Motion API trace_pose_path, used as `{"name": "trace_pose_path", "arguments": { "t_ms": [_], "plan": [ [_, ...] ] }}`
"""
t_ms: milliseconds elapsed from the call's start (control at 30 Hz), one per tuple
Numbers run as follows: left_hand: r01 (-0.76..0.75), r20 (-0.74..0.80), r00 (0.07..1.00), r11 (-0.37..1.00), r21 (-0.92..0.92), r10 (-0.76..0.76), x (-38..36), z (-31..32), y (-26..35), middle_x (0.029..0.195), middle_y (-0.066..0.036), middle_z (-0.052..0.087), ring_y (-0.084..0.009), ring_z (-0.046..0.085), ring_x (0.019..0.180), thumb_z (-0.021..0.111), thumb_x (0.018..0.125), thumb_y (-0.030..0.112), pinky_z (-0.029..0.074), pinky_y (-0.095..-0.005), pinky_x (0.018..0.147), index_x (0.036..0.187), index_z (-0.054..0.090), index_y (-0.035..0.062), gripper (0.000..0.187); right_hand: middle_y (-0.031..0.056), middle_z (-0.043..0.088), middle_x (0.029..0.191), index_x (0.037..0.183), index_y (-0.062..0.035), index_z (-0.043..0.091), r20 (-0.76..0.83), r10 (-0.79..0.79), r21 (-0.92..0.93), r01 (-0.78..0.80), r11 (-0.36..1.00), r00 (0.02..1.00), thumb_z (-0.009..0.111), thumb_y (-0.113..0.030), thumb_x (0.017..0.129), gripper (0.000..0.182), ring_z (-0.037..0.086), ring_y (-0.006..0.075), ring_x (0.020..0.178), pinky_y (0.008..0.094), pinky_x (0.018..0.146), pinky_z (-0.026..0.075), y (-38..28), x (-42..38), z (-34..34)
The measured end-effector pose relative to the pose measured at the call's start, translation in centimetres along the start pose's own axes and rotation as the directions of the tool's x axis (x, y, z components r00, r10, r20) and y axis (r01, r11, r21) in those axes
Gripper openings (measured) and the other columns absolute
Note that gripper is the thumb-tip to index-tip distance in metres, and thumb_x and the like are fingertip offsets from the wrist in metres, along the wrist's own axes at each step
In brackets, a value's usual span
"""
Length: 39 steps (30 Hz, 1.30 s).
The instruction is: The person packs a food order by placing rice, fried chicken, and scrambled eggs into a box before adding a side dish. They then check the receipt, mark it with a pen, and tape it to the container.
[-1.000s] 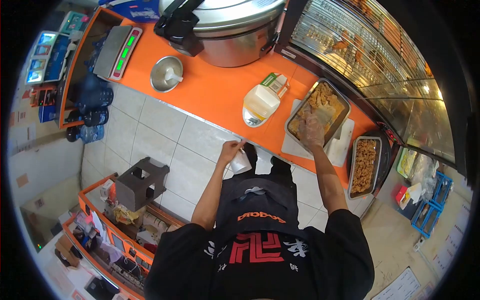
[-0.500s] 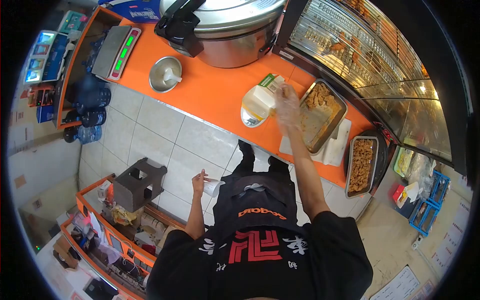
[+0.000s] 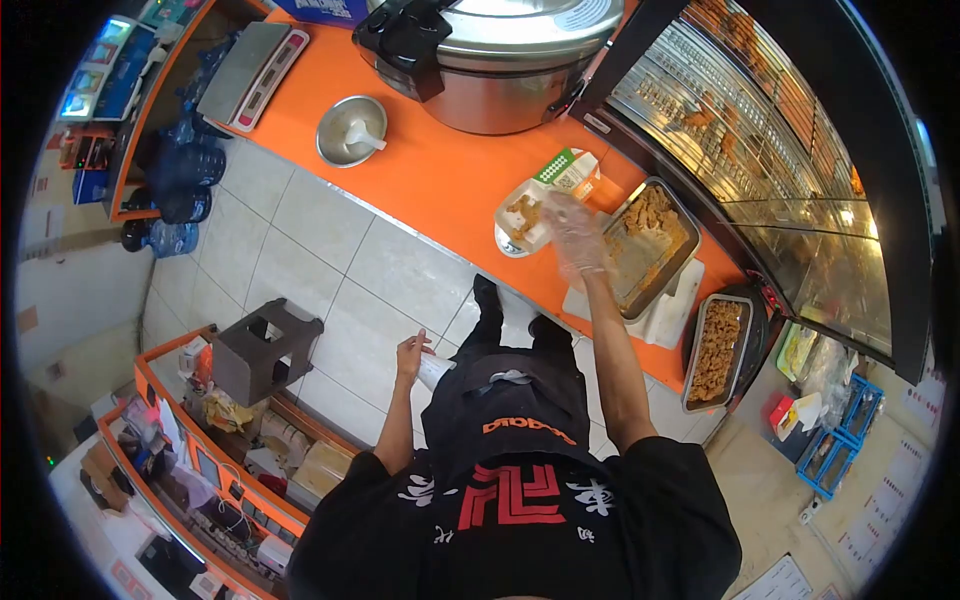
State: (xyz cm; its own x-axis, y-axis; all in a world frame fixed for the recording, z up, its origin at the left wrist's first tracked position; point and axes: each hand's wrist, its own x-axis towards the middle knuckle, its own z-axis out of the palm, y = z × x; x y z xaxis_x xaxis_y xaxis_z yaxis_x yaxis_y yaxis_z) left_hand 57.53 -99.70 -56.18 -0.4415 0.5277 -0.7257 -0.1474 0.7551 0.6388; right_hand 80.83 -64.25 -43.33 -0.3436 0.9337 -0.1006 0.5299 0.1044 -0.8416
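My right hand (image 3: pixel 578 238), in a clear plastic glove, is over the counter between an open white food box (image 3: pixel 535 192) and a metal tray (image 3: pixel 655 285). Its fingertips are by the box's right side; blur and the glove hide what they hold, if anything. Brown food pieces (image 3: pixel 522 213) lie in the box, which rests on a small white scale (image 3: pixel 512 250). More shredded food (image 3: pixel 655 218) is heaped at the tray's far end. My left hand (image 3: pixel 411 356) hangs low with curled fingers, against a white cup-like thing (image 3: pixel 436 372) partly hidden by the apron.
A large steel cooker (image 3: pixel 510 90) stands at the back, with a metal bowl (image 3: pixel 351 131) holding a white spoon. A heated glass cabinet (image 3: pixel 760 140) borders the right. A second tray of food (image 3: pixel 718 345) stands at the right end. A digital scale (image 3: pixel 255 75) is far left.
Food pieces now show inside the white box, which looks more open. My right hand has shifted slightly down toward me. The whole view has shifted a little.
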Motion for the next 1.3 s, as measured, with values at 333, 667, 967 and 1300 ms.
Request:
{"name": "trace_pose_path", "arguments": {
  "t_ms": [333, 667, 967, 1300],
  "plan": [
    [-0.019, -0.036, 0.999, 0.999, -0.032, 0.018, -1.0, -2.1, 0.0, 0.062, -0.012, 0.064, -0.0140, 0.057, 0.052, 0.053, 0.092, 0.051, 0.043, -0.0267, 0.052, 0.087, 0.066, 0.0001, 0.053, 0.0163, 0.060, 0.112, 0.114, -0.0068, 0.059, -0.335, -0.017, -0.583, -0.193, 0.789, 0.942, 0.057, -0.030, 0.089, 0.034, 0.061, 0.0316, 0.102, 0.0393, 0.088, 0.049, 13.4, -1.6, -9.3],
    [0.003, -0.042, 0.999, 1.000, 0.008, -0.002, -1.5, -2.6, -2.7, 0.063, -0.015, 0.064, -0.0180, 0.062, 0.055, 0.058, 0.090, 0.050, 0.048, -0.0285, 0.054, 0.087, 0.067, -0.0019, 0.053, 0.0182, 0.058, 0.118, 0.127, -0.0074, 0.052, -0.146, 0.229, -0.567, -0.271, 0.778, 0.963, 0.059, -0.035, 0.086, 0.050, 0.055, 0.0334, 0.111, 0.0409, 0.092, 0.045, 14.8, -2.0, -9.8],
    [0.014, -0.054, 0.998, 1.000, -0.010, -0.015, -1.0, -2.3, -3.1, 0.062, -0.015, 0.064, -0.0185, 0.062, 0.056, 0.054, 0.090, 0.055, 0.048, -0.0283, 0.056, 0.086, 0.067, -0.0015, 0.058, 0.0101, 0.063, 0.094, 0.116, -0.0067, 0.053, -0.133, 0.056, -0.592, -0.124, 0.796, 0.990, 0.058, -0.015, 0.087, 0.031, 0.061, 0.0206, 0.081, 0.0322, 0.071, 0.051, 23.2, -1.7, -7.4],
    [-0.024, -0.129, 0.992, 0.992, -0.125, 0.008, -2.3, -2.2, -5.2, 0.063, -0.015, 0.064, -0.0193, 0.063, 0.058, 0.055, 0.090, 0.052, 0.048, -0.0290, 0.057, 0.088, 0.066, -0.0025, 0.056, 0.0092, 0.070, 0.093, 0.095, -0.0074, 0.071, -0.171, 0.042, -0.394, -0.107, 0.913, 0.984, 0.055, -0.025, 0.085, 0.026, 0.065, 0.0290, 0.072, 0.0354, 0.074, 0.053, 15.7, -1.5, -11.5]
  ]
}}
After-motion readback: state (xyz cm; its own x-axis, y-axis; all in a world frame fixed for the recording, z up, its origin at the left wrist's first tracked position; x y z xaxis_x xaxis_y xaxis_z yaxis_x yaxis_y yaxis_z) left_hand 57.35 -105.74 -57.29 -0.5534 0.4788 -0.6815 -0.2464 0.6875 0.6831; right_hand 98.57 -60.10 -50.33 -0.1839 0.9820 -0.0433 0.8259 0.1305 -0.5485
